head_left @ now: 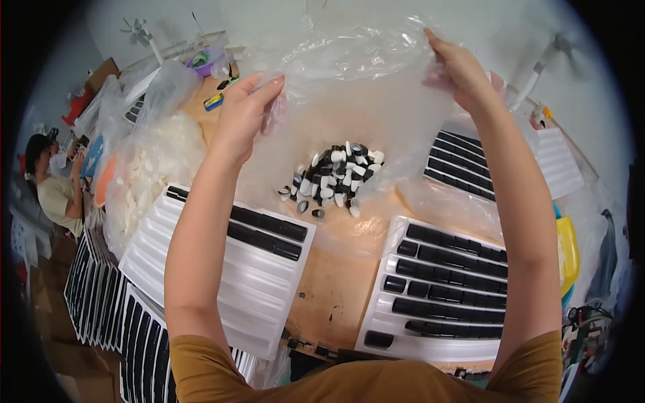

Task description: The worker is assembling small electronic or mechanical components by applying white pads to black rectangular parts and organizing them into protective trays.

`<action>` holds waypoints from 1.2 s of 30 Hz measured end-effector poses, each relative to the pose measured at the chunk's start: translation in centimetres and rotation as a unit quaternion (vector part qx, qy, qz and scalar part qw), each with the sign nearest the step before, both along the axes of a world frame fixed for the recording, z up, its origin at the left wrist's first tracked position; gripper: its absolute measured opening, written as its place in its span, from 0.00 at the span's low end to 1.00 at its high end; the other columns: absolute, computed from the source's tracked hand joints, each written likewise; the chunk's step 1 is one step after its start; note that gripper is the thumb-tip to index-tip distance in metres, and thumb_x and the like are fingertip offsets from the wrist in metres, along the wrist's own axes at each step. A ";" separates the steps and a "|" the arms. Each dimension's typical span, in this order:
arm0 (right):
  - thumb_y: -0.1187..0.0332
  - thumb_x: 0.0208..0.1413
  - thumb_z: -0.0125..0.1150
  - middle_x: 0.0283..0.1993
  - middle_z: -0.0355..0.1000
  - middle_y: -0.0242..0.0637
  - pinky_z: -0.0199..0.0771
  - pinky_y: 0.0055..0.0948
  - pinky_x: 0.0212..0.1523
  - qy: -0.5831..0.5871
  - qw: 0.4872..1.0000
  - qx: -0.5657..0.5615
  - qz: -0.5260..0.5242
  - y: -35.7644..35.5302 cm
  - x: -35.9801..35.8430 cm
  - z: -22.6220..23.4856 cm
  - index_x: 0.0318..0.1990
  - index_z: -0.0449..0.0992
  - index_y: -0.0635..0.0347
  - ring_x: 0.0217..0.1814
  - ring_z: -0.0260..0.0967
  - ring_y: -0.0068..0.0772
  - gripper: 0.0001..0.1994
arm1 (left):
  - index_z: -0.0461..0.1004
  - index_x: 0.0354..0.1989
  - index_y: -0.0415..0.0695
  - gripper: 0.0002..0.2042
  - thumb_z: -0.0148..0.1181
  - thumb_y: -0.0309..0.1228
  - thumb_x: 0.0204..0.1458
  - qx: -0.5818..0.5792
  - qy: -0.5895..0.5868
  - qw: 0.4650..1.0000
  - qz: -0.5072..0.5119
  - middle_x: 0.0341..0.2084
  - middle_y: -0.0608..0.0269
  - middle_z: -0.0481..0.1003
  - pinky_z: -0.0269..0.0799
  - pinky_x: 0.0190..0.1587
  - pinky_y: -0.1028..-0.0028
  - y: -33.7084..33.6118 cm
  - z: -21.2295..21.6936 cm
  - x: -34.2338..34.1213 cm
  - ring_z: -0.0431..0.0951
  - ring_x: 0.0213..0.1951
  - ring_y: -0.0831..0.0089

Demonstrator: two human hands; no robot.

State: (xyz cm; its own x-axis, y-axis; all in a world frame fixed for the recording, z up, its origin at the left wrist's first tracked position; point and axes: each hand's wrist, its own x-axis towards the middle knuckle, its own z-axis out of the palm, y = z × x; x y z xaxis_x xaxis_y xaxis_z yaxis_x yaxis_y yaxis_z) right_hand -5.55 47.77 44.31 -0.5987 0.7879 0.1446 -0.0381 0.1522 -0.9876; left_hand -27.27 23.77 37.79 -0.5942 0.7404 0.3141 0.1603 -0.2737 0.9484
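Both my arms reach forward over the table, holding up a large clear plastic bag by its mouth. My left hand pinches the bag's left edge, thumb toward the middle. On the opposite edge, my right hand grips the film with the fingers partly hidden behind it. Below the bag's opening lies a pile of small black and white plastic caps, seen through or inside the film; which of these I cannot tell.
A white ribbed tray with a few black pieces lies left, another tray with several black rows right. A bag of cream-coloured pieces stands far left. Behind it sits another person. A yellow container is at the right edge.
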 end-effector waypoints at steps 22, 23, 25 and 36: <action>0.63 0.41 0.71 0.72 0.49 0.46 0.41 0.48 0.72 -0.482 0.633 0.605 -0.032 -3.3 10.2 -22.3 0.56 0.71 0.52 0.75 0.41 0.52 0.30 | 0.68 0.41 0.35 0.12 0.58 0.29 0.53 0.146 -0.004 0.956 0.254 0.35 0.51 0.72 0.74 0.37 0.68 3.7 -2.3 -11.1 0.76 0.35 0.63; 0.66 0.44 0.68 0.69 0.53 0.48 0.48 0.45 0.69 -0.413 0.703 0.579 0.015 -3.0 10.4 -22.3 0.55 0.71 0.54 0.72 0.47 0.52 0.27 | 0.70 0.42 0.36 0.13 0.60 0.30 0.51 0.134 0.192 0.903 0.361 0.37 0.51 0.73 0.72 0.43 0.66 3.3 -4.5 -12.7 0.76 0.38 0.61; 0.68 0.47 0.66 0.67 0.58 0.50 0.55 0.42 0.67 -0.351 0.766 0.536 0.059 -3.8 11.5 -22.6 0.55 0.72 0.57 0.70 0.53 0.53 0.24 | 0.71 0.44 0.37 0.15 0.62 0.30 0.50 0.110 0.373 0.812 0.436 0.40 0.52 0.74 0.71 0.48 0.64 3.3 -6.8 -11.5 0.76 0.40 0.59; 0.73 0.53 0.60 0.40 0.75 0.46 0.73 0.32 0.45 -0.230 0.910 0.344 0.008 -19.5 20.8 -17.1 0.41 0.76 0.66 0.42 0.74 0.44 0.09 | 0.76 0.30 0.39 0.05 0.54 0.21 0.45 -0.128 0.523 0.836 0.108 0.34 0.48 0.77 0.71 0.45 0.63 0.7 -15.1 3.2 0.75 0.40 0.50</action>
